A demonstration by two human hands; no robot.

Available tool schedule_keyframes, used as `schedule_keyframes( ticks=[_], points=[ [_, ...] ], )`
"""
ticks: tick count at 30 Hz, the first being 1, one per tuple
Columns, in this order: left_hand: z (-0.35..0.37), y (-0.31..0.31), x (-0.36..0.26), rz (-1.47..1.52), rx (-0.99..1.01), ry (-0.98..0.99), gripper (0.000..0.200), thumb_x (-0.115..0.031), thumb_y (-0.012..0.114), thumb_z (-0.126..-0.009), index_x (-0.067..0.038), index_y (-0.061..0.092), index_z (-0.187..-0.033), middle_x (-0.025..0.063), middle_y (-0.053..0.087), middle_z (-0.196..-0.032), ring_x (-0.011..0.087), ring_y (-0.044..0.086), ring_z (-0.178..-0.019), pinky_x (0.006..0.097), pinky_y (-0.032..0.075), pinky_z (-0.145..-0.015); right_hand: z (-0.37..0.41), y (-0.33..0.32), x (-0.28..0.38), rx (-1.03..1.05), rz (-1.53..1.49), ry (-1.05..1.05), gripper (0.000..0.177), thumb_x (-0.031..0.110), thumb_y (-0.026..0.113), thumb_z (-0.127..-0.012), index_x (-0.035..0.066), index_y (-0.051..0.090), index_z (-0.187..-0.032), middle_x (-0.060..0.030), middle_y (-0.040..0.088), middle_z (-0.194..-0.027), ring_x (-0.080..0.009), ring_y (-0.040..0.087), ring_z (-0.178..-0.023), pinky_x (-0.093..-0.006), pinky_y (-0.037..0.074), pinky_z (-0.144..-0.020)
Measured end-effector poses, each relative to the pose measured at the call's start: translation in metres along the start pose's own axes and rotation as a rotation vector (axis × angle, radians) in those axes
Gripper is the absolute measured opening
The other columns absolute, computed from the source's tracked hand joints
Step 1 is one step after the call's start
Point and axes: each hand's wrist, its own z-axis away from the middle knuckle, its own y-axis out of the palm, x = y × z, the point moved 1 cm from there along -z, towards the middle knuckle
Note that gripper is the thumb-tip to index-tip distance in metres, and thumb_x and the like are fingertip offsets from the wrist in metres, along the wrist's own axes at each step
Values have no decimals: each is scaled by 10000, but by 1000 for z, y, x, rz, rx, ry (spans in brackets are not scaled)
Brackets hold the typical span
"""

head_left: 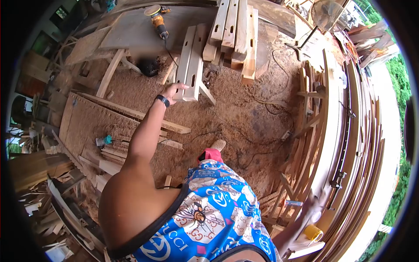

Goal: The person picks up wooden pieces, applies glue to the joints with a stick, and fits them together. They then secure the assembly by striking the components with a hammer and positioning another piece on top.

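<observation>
My left hand (171, 92), with a dark watch on its wrist, grips the near end of a slotted wooden post (185, 59). A second slotted post (194, 65) lies right beside it, and both ends jut over the edge of the workbench. On the right, my right hand (311, 204) is over a long timber bench and smeared by motion, so its fingers cannot be made out. Close to it are a small tube-like item with a blue label (293, 203) and a yellow tape roll (313, 232).
More slotted posts (231, 30) are stacked on the workbench (131, 30), near an orange-yellow power sander (158, 22). Cords (279, 65) trail over the sawdust-covered floor (248, 118). A standing fan (327, 15) is at the back right. Long boards (362, 131) line the right side.
</observation>
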Motion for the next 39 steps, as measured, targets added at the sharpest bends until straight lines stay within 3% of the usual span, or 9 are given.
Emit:
schedule_keyframes(
  ticks=[4,12,13,14,16,18,27,31,39],
  points=[
    [71,50,29,201,60,83,449,-229,812,-750,-30,672,-1128,124,717,-1077,269,695,-1017,470,550,-965,-132,-52,285,713,-600,446,577,246,812,-864,59,621,-1375,-150,696,-1127,-271,638,-1165,-373,480,-1045],
    [175,134,114,288,-18,149,428,-141,789,-814,22,650,-1185,120,725,-1083,256,722,-938,419,612,-846,-131,85,492,1396,-1450,156,935,597,659,-933,-63,377,-1530,-262,577,-1423,-364,575,-1293,-441,469,-1068],
    [187,147,125,313,-33,161,414,-120,779,-820,21,651,-1188,117,726,-1078,255,723,-934,416,614,-835,-113,136,506,1263,-1666,-196,873,602,637,-945,-57,452,-1487,-240,603,-1386,-355,577,-1279,-458,447,-1087],
    [199,158,136,341,-46,176,401,-99,769,-826,20,652,-1191,113,727,-1073,254,724,-930,414,616,-823,-129,88,529,1520,-1667,349,730,531,677,-940,-30,564,-1393,-191,681,-1244,-329,652,-1152,-450,524,-1010],
    [211,164,172,362,-67,100,349,-74,755,-834,4,675,-1164,108,735,-1051,240,726,-912,410,614,-812,-112,109,548,1673,-1838,578,521,385,735,-923,-19,668,-1244,-148,730,-1063,-268,709,-973,-421,597,-876],
    [217,168,203,442,-63,95,319,-80,762,-834,-9,702,-1139,109,742,-1029,220,724,-902,404,610,-809,-95,113,540,1437,-1612,-23,394,218,793,-869,-20,704,-1171,-124,749,-995,-225,723,-867,-372,620,-771],
    [228,174,173,-82,-1,419,656,-120,793,-761,-27,552,-1364,63,687,-1192,184,654,-1067,332,524,-959,-119,40,528,1271,-1847,-261,722,17,851,-717,-1,544,-1370,-94,704,-1204,-178,655,-1092,-363,519,-993],
    [213,170,83,-174,84,664,510,-167,750,-747,-16,652,-1224,96,716,-1121,197,693,-968,366,579,-878,-112,72,513,1222,-1742,-263,693,61,866,-707,37,571,-1334,-91,709,-1222,-186,653,-1121,-371,512,-1001],
    [182,201,117,-481,126,695,442,-120,797,-753,-5,695,-1167,91,756,-1066,216,716,-982,367,569,-898,-94,96,460,860,-1466,-383,669,139,842,-735,32,587,-1345,-143,716,-1235,-241,676,-1143,-370,509,-1017]
  ],
)
